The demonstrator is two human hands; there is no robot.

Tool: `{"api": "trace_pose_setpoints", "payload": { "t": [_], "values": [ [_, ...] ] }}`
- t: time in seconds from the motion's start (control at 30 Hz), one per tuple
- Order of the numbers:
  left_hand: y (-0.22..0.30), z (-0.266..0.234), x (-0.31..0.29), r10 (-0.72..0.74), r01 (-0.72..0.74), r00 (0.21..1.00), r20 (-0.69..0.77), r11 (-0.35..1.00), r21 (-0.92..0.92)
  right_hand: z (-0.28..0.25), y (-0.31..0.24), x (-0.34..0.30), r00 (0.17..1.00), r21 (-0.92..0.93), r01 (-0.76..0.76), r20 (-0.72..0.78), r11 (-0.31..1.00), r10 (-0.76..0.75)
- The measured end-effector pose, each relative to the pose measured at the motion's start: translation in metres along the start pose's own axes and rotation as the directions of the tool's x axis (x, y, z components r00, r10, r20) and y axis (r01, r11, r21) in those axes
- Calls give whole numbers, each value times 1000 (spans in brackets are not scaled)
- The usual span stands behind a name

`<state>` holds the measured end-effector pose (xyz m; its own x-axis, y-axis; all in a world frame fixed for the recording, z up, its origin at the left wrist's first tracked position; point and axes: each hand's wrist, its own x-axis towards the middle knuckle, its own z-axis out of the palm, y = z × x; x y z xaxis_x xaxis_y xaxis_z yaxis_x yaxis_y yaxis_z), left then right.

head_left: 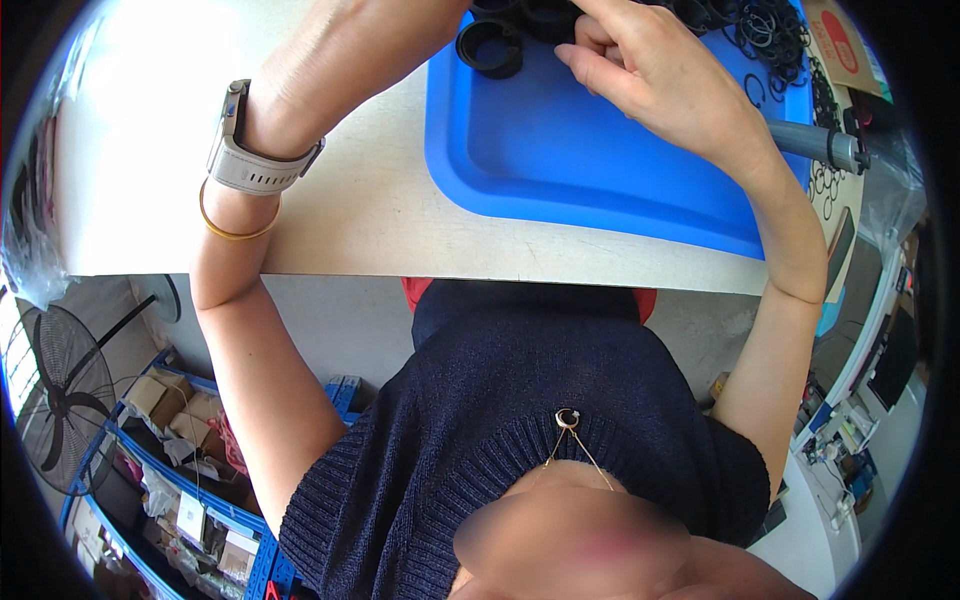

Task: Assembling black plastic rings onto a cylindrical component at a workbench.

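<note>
My left hand reaches over the upper edge of the view, its fingers cut off, near the tray's far left part. My right hand is above the blue tray. Its thumb is stretched out, apart from the index finger, which runs out of view; other fingers are curled, and nothing shows between them. Left of the right thumb, a thick black ring lies in the tray, with more black ring-shaped parts beyond. A heap of thin black rings lies at the tray's right.
A grey cylindrical tool lies across the tray's right rim. Thin rings are scattered beside it on the pale table. A cardboard box stands at far right. A fan and blue shelving with boxes are at lower left.
</note>
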<state>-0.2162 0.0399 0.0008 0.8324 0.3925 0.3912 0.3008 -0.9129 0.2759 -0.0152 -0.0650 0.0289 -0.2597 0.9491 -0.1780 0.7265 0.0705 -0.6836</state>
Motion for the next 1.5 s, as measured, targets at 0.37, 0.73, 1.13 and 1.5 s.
{"api": "trace_pose_setpoints", "payload": {
  "t": [0.37, 0.73, 1.13, 1.5],
  "values": [
    [4, 2, 1, -17, 17, 1000, 7, 999, -41, 1, -1, 1, 1000, 20, -8, 30, 1000, 7],
    [5, 0, 3, 5, -5, 1000, 1, 1000, 9, -1, -5, 0, 999, -2, -48, 18, 999, 48],
    [5, -1, 1, 7, -7, 1000, 17, 1000, -15, -2, -7, -3, 1000, -44, -29, 1, 999, 29],
    [-3, -1, -1, -9, 10, 1000, 12, 996, -84, 0, -4, -3, 1000, -43, 28, -7, 999, -28]
  ]
}}
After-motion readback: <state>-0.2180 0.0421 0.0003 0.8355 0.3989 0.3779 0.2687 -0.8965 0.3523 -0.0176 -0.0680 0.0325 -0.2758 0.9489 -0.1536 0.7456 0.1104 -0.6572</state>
